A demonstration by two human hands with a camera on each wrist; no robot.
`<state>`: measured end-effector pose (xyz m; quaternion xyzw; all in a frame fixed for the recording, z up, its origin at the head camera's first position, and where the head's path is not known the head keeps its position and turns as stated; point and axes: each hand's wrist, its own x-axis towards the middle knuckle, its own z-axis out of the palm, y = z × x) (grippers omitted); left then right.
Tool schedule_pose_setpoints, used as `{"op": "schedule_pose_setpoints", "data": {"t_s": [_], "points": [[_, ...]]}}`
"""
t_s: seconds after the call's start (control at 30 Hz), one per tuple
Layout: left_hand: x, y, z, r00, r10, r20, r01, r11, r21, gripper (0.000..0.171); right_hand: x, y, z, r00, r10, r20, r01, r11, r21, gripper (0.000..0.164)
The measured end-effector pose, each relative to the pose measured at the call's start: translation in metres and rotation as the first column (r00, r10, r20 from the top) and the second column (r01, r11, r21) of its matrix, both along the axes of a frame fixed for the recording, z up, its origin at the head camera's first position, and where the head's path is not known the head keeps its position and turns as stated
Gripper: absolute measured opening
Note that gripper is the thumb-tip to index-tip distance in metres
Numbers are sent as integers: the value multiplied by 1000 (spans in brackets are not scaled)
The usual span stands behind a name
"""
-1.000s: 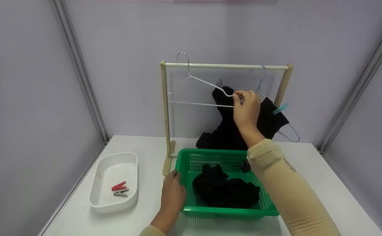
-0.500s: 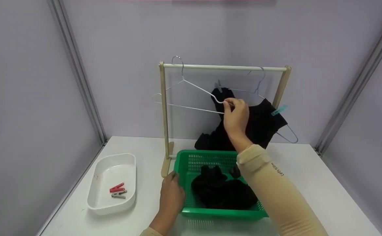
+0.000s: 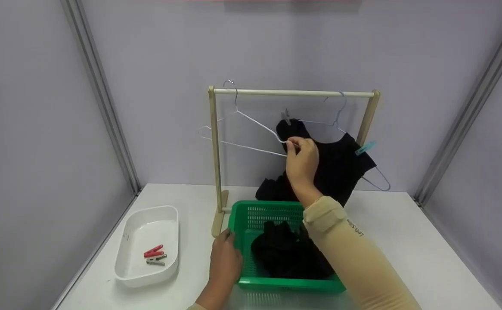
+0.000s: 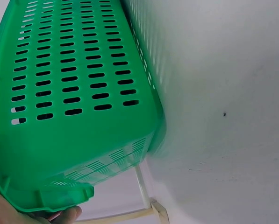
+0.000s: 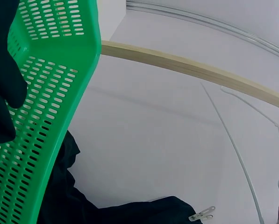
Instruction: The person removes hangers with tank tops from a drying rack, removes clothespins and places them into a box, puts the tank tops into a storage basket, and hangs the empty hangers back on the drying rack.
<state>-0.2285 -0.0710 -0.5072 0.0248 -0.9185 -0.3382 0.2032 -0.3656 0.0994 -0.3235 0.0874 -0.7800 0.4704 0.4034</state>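
My right hand [image 3: 302, 161] pinches a white wire hanger [image 3: 257, 123] by its right shoulder bend. The hanger's hook curves over the left end of the wooden rack's rail [image 3: 285, 92]. At the left side of the green basket [image 3: 292, 284], my left hand [image 3: 226, 260] grips the rim; its fingers [image 4: 67, 215] curl there in the left wrist view. Crumpled black cloth [image 3: 285, 254] lies in the basket. Behind my right hand, a black garment [image 3: 337, 165] hangs from a blue wire hanger [image 3: 336, 120], held by a teal clothespin [image 3: 365, 147] and a grey clothespin [image 3: 287, 117].
A white tray [image 3: 124, 254] stands on the left of the white table [image 3: 406, 241], holding a red clothespin [image 3: 154, 251] and a grey one [image 3: 156, 260]. The rack's left post [image 3: 215, 150] rises just behind the basket. Pale walls enclose the back and sides.
The white hanger and my right hand have moved left and down, bringing the hook down to the rail. My left hand stays on the basket rim.
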Motion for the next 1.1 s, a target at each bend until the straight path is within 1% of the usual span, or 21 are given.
{"op": "schedule_pose_setpoints", "data": {"t_s": [0.2, 0.4, 0.53, 0.77, 0.9, 1.1], "points": [[0, -1, 1, 1000, 0, 2, 0, 1000, 18, 39, -1, -9, -5, 1000, -7, -2, 7, 1000, 1, 11], [-1, -1, 0, 1000, -3, 25, 2, 1000, 28, 39, 0, -16, -17, 1000, -2, 13, 2, 1000, 4, 12], [0, 0, 0, 1000, 0, 13, 0, 1000, 18, 39, 3, -20, -23, 999, 30, 22, -30, 1000, -2, 13], [1, 0, 1, 1000, -1, -15, 0, 999, -36, 37, 11, -26, -33, 996, 82, 36, -82, 997, 7, 15], [0, 0, 1, 1000, 0, -5, 0, 1000, -31, 37, 14, -27, -36, 994, 104, 41, -104, 995, 0, 15], [0, -2, 0, 1000, 4, 0, -4, 1000, -19, 37, 18, -28, -42, 987, 131, 98, -131, 991, 3, 16]]}}
